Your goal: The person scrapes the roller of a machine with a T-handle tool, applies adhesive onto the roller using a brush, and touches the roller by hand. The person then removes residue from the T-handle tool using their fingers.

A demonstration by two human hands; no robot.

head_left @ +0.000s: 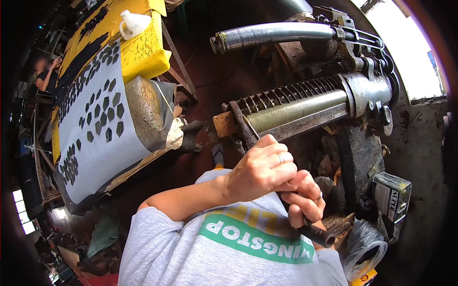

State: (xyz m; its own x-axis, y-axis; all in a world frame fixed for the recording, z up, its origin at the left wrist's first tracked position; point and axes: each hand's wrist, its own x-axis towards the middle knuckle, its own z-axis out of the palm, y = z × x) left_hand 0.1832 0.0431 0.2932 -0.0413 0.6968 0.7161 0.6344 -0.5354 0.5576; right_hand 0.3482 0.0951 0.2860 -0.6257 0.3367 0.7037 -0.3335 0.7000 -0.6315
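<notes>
My left hand [260, 170], with a ring on it, is closed in a fist in front of my chest. A thin metal rod [254, 133] shows just above its knuckles; whether the fist grips it is hidden. Against it, my right hand [305, 198] has its fingers curled round a dark round bar [317, 234], whose thick blunt end sticks out below. The bar's other end disappears behind the fingers. Just beyond my hands is the near end of a heavy metal machine [300, 107], with a long cylindrical arm, a row of thin metal fins and a dark crossbar [242, 125].
At left, dark pentagon-shaped pieces [109, 113] lie on a grey sheet [102, 176] over a table. A white jug [135, 24] stands on yellow material [145, 52]. A person [45, 76] is beyond. A box [391, 196] and plastic bag [365, 248] are at right.
</notes>
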